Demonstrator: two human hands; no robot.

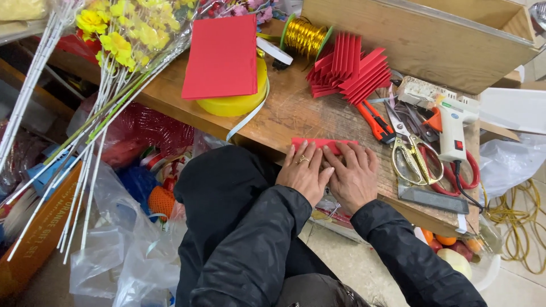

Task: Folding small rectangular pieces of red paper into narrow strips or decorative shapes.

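Near the front edge of the worn wooden workbench, a narrow folded strip of red paper lies flat under both hands. Left hand and right hand rest open, fingers spread, pressing it down without gripping. Thin and light, it probably creases easily and slides on wood; pinching its ends would suit best. Counted: one strip, one flat red paper stack, one pile of pleated red fans, one white glue gun, one spool of gold wire.
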